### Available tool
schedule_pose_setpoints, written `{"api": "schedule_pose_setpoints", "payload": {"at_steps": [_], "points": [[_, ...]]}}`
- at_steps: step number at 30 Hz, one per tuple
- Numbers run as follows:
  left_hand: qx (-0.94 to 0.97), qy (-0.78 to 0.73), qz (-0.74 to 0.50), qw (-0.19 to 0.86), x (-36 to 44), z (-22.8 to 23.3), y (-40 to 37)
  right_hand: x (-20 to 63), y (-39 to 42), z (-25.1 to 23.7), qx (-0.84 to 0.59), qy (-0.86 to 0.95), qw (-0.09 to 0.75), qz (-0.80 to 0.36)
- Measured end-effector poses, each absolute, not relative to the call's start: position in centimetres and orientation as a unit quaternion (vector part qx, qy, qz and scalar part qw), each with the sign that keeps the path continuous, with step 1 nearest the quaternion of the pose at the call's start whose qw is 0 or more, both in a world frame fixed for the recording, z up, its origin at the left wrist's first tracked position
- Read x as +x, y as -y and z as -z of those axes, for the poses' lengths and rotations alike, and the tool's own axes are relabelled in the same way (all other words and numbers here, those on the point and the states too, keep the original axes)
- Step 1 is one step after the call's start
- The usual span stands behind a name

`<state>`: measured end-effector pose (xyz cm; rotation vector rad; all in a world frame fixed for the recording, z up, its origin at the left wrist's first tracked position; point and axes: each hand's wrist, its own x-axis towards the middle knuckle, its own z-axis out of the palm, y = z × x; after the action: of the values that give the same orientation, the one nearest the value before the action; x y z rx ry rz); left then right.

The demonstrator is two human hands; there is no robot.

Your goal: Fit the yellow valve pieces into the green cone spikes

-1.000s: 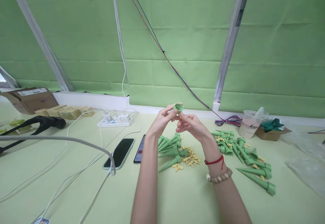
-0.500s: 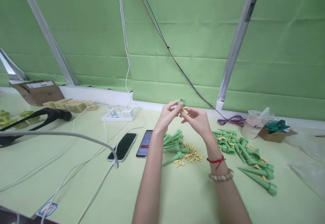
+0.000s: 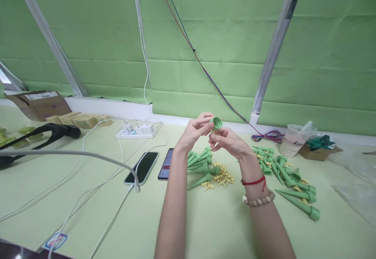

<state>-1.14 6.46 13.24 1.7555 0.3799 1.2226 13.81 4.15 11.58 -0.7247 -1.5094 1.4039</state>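
Note:
My left hand (image 3: 197,130) is closed around a green plastic plant-watering spike (image 3: 216,122), its round open end turned toward me. The rest of that spike is hidden by the fingers. Just right of it, my right hand (image 3: 227,140) pinches at the spike's side, on a small yellow plastic peg that its fingers almost wholly cover. Under the hands lies a pile of green spikes (image 3: 202,167), with loose yellow pegs (image 3: 223,176) beside it. More green spikes (image 3: 296,188), several with yellow pegs on them, are spread to the right of my right forearm.
Two phones (image 3: 143,169) (image 3: 166,165) and a white power strip (image 3: 136,133) with trailing cables are on the left. A black headset-like frame (image 3: 55,131) lies farther left. At the back right stand a plastic cup (image 3: 293,141) and a small cardboard box (image 3: 319,152).
The spike's open end has turned toward me and dropped slightly. My right hand has moved a little lower and right, and the yellow peg, plainly visible before, is now mostly covered.

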Motion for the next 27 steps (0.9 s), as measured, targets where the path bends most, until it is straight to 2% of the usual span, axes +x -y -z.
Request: {"api": "schedule_pose_setpoints", "payload": {"at_steps": [3, 6, 9, 11, 13, 18, 22, 27], "points": [[0.717, -0.215, -0.504, 0.431, -1.1, -13.3, -6.7, 13.7, -4.3, -11.5, -0.378, 0.622, 0.515, -0.452], [0.685, -0.294, -0.551, 0.375, -0.3, -13.0, -7.2, 13.4, -4.9, -10.9, -0.442, 0.629, 0.591, -0.243], [0.640, -0.334, -0.602, 0.342, 1.0, -12.4, -7.8, 13.1, -5.3, -10.5, -0.481, 0.634, 0.603, -0.057], [0.614, -0.346, -0.631, 0.324, 1.7, -12.2, -8.0, 13.2, -5.0, -10.7, -0.481, 0.642, 0.597, -0.017], [0.600, -0.331, -0.650, 0.330, 2.4, -12.2, -7.9, 13.7, -4.3, -11.3, -0.462, 0.649, 0.602, -0.057], [0.580, -0.209, -0.658, 0.434, 3.9, -12.5, -6.7, 15.6, -2.4, -13.1, -0.405, 0.615, 0.607, -0.297], [0.605, -0.117, -0.637, 0.464, 4.4, -12.7, -5.8, 16.3, -1.8, -13.6, -0.354, 0.591, 0.645, -0.330], [0.633, -0.089, -0.615, 0.462, 3.1, -13.0, -5.6, 16.1, -1.8, -13.4, -0.322, 0.598, 0.634, -0.369]]}}
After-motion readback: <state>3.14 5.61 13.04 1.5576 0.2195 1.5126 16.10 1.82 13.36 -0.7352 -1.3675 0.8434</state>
